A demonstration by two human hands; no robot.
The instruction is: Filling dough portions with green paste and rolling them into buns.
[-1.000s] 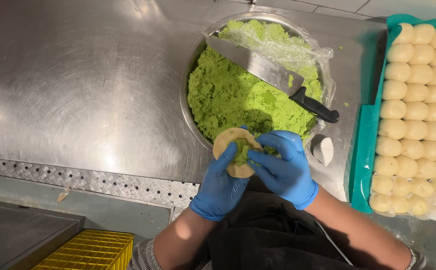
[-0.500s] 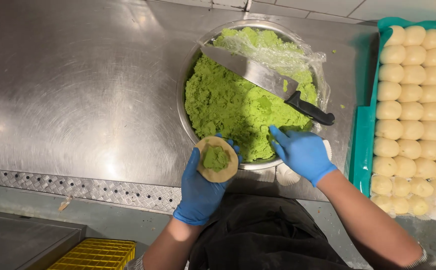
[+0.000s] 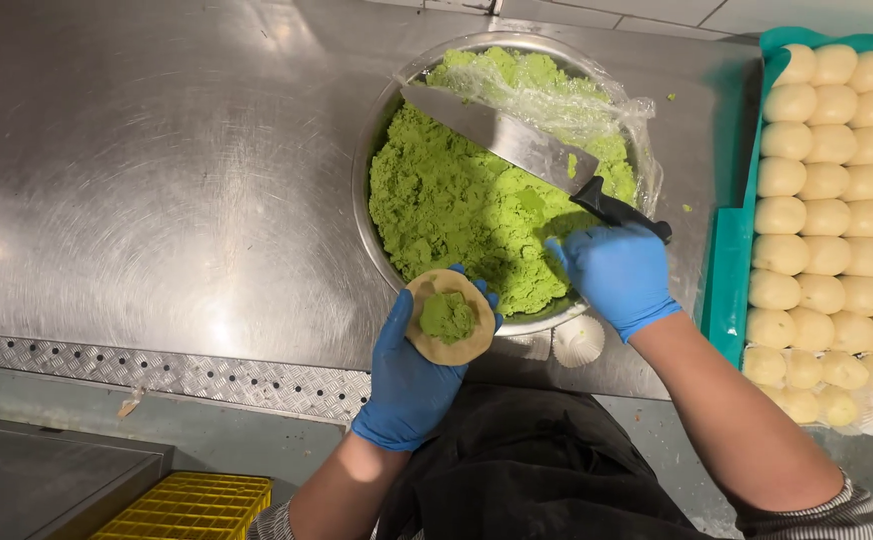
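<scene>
With the filled dough round cupped in the left hand and the right hand half-open, empty, beside the knife, filling could be spilled if the round is tipped.

Bright overhead light glares off the steel counter; soft shadows fall toward its near edge; focus sharp.

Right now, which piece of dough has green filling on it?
The flat round of dough in the left hand. The dough balls on the teal tray are plain.
</scene>
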